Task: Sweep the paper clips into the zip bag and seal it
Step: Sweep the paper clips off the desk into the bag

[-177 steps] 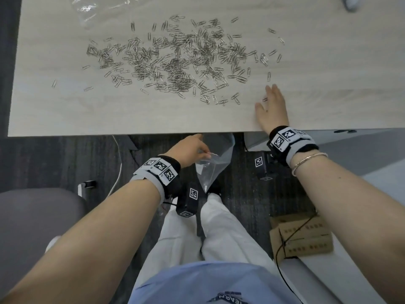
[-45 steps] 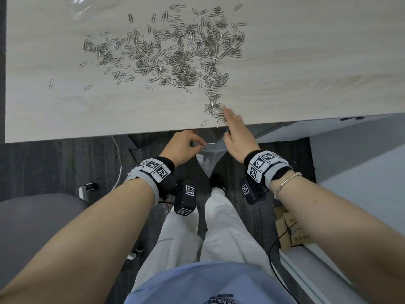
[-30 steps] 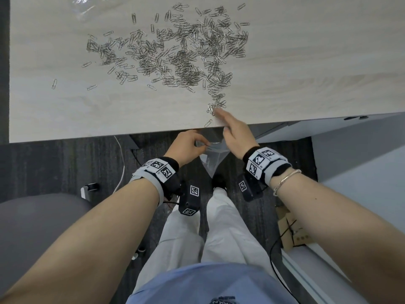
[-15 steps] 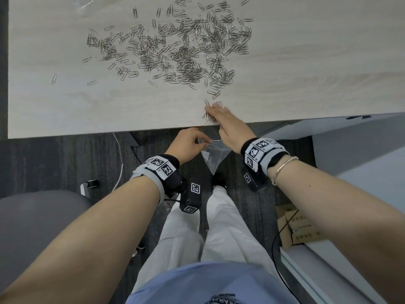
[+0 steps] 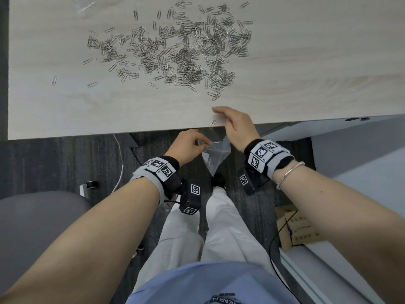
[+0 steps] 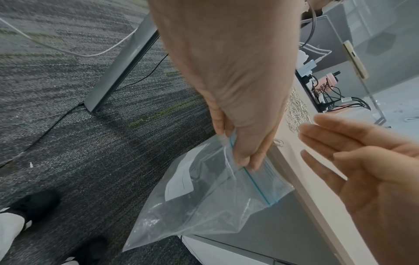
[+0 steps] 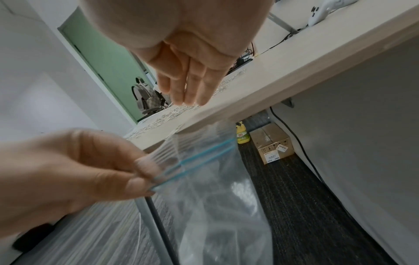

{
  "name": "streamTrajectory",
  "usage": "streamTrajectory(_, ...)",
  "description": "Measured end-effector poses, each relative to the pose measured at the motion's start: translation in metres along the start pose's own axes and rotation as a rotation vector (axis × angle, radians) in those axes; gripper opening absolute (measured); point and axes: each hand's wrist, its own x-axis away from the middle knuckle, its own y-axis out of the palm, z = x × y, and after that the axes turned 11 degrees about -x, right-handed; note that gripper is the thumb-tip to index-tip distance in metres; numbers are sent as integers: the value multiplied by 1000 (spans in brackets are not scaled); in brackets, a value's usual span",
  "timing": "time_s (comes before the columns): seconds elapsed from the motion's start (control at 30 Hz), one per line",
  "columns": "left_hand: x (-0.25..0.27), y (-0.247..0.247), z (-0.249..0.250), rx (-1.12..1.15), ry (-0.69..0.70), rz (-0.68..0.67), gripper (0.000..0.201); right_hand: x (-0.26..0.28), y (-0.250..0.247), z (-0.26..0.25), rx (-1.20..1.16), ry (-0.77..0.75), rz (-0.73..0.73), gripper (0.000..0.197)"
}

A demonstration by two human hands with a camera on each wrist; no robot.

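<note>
A wide scatter of silver paper clips (image 5: 175, 49) lies on the pale wooden table (image 5: 306, 62). One single clip (image 5: 212, 124) sits at the table's near edge. My left hand (image 5: 189, 143) pinches the blue zip strip of a clear zip bag (image 5: 215, 155) and holds it just below that edge, its mouth open. In the left wrist view the bag (image 6: 211, 200) hangs down from my fingers (image 6: 244, 157). My right hand (image 5: 235, 123) hovers over the table edge with straight fingers (image 7: 192, 89), holding nothing, just right of the single clip.
Another clear plastic bag (image 5: 87, 3) lies at the table's far left. Under the table are a cardboard box (image 7: 271, 143), a yellow bottle (image 7: 242, 136) and cables. A grey chair (image 5: 37, 216) stands at my left. More boxes (image 5: 300, 227) sit on the floor at right.
My right hand swept a trail of clips from the pile to the near edge and has drawn back right. Most of those clips are gone from the edge; one is left there.
</note>
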Motion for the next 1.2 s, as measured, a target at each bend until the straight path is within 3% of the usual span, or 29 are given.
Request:
streamTrajectory(0.23, 0, -4, 1, -36, -11, -30, 11, -59, -7, 1, 357, -12, -92, 57)
streamTrajectory(0.37, -1, -4, -3, -66, -4, -49, 11, -76, -9, 4, 439, 41, -149, 54)
streamTrajectory(0.8, 1, -5, 0, -68, 21, -24, 12, -14, 6, 11, 379, -121, -349, 50)
streamTrajectory(0.9, 2, -6, 1, -65, 8, -28, 11, -5, 5, 11, 321, -162, -302, 50)
streamTrajectory(1.0, 2, -5, 1, -58, 3, -23, 11, -15, -2, 6, 307, -155, -147, 49)
streamTrajectory(1.1, 3, -6, -2, -46, -14, -24, 10, -40, -15, 1, 274, -17, -3, 50)
streamTrajectory(1.2, 4, -8, -4, -41, -14, -31, 10, -70, -27, 4, 294, 126, -58, 53)
